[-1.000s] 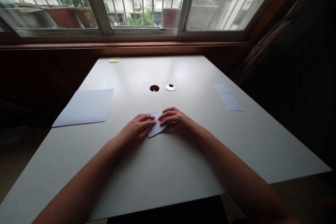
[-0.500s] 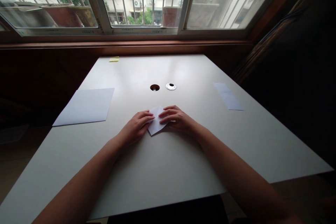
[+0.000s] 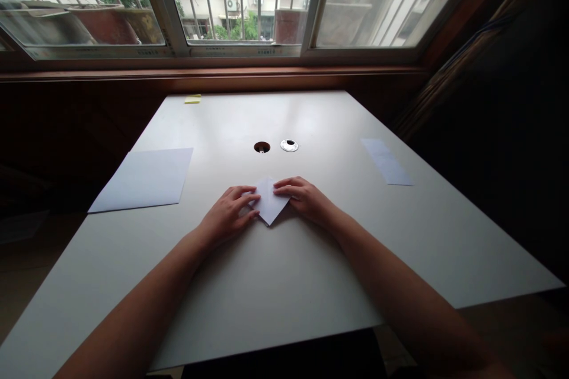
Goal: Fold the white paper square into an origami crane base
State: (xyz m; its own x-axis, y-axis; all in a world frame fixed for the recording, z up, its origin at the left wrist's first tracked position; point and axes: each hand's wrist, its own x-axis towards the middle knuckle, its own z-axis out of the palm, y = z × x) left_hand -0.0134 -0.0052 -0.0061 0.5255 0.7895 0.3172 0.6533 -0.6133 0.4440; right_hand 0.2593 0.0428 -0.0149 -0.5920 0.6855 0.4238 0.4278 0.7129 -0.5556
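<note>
A small folded piece of white paper lies on the white table between my hands, shaped like a diamond with one corner toward me. At its left corner is my left hand, with the fingers on top of the paper and the thumb by its lower left edge. My right hand grips the right corner, fingertips resting on the upper face. The right thumb is mostly hidden behind the fingers and paper.
On the white table, a stack of white paper sheets lies left and a paper strip right. A round cable hole and its metal cover are beyond my hands. Yellow sticky notes lie at the far edge.
The folded paper has turned a little, its near corner swinging right so it points straight toward me. Both hands have shifted slightly along its sides.
</note>
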